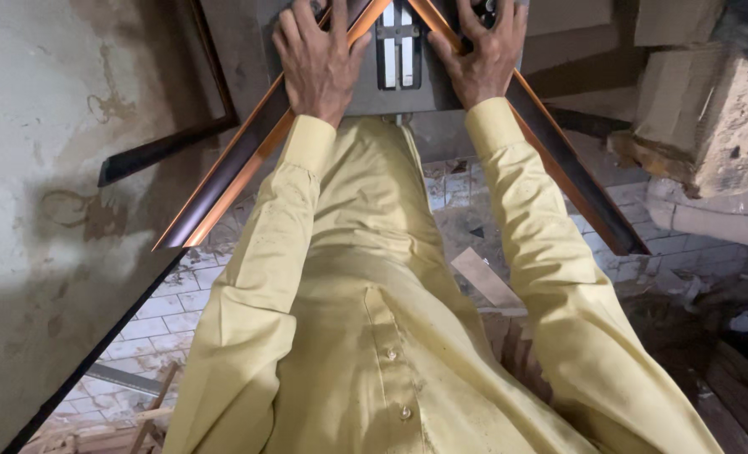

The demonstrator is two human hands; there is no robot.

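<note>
Left hand (319, 59) presses flat, fingers spread, on the left moulding strip (231, 172) running toward 7 o'clock; right hand (483, 55) likewise pins the right moulding strip (571, 176) running toward 5 o'clock.

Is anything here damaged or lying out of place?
Yes. The wooden block at upper right has a ragged, broken lower edge, and a loose board with scraps lies on the tiled floor. Both hands press two moulding strips flat.
</note>
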